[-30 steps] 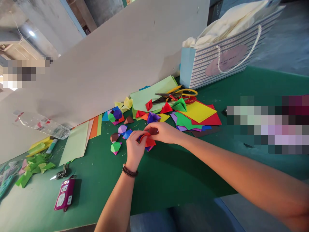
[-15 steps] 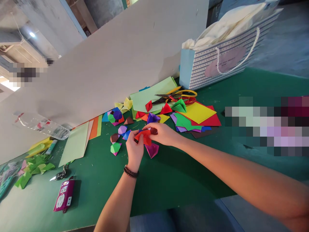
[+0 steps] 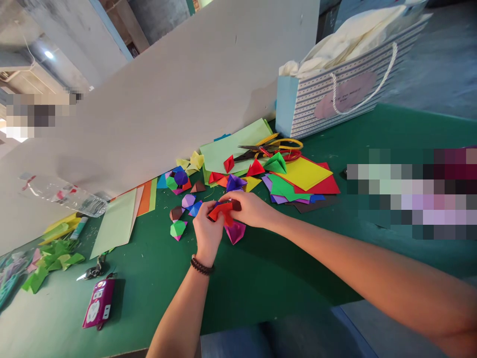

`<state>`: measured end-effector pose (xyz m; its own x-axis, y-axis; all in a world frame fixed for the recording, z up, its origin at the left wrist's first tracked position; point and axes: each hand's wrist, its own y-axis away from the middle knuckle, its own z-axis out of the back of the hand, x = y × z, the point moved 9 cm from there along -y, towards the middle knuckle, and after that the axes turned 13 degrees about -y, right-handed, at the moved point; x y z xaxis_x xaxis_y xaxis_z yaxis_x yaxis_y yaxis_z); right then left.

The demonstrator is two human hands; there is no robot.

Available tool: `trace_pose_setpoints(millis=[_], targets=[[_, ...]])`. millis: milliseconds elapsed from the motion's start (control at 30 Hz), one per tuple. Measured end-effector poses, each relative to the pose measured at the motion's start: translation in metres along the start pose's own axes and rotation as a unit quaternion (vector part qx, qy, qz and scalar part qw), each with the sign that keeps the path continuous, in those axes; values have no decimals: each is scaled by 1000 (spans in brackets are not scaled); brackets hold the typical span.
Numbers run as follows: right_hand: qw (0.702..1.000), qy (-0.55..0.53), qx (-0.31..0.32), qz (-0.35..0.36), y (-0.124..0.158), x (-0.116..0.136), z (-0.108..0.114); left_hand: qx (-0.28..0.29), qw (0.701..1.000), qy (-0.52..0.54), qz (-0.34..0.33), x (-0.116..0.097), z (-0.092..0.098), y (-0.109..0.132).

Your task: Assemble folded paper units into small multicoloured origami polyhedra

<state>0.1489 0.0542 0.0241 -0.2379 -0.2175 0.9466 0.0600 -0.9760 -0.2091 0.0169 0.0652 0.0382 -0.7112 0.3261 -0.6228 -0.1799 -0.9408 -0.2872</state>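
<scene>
My left hand (image 3: pixel 206 229) and my right hand (image 3: pixel 249 207) meet over the green table (image 3: pixel 261 278), both pinched on a folded red paper piece (image 3: pixel 220 211). A magenta folded piece (image 3: pixel 235 231) lies on the table just below my right hand. Several small folded paper shapes surround the hands: a green and pink one (image 3: pixel 178 229), a brown one (image 3: pixel 176 213), a lilac one (image 3: pixel 188 200) and a purple one (image 3: pixel 235 182). A dark bead bracelet (image 3: pixel 200 266) circles my left wrist.
Coloured paper sheets (image 3: pixel 303 175) and scissors (image 3: pixel 272 148) lie behind the hands. A striped gift bag (image 3: pixel 335 94) stands at the back right against a white board (image 3: pixel 179 94). A plastic bottle (image 3: pixel 63 194), green scraps (image 3: pixel 52 261), pliers (image 3: pixel 92 271) and a magenta tag (image 3: pixel 97 308) lie left.
The hands lifted the red piece slightly up and off the magenta piece, which now lies uncovered on the table. The fingers have shifted their grip on the red paper.
</scene>
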Motion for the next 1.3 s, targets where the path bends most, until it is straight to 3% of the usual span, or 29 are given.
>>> trace_pose_setpoints(millis=[300, 600, 1000, 1300], targets=[[997, -45, -46, 52, -2, 2, 7, 19, 1000, 12, -7, -5, -1, 0], [994, -75, -47, 63, -1, 6, 7, 57, 997, 45, 9, -1, -8, 2], [993, -63, -57, 82, 0, 12, 8, 56, 994, 95, 16, 2, -10, 1], [985, -9, -37, 171, 4, 26, 8, 73, 984, 152, 55, 12, -15, -1]])
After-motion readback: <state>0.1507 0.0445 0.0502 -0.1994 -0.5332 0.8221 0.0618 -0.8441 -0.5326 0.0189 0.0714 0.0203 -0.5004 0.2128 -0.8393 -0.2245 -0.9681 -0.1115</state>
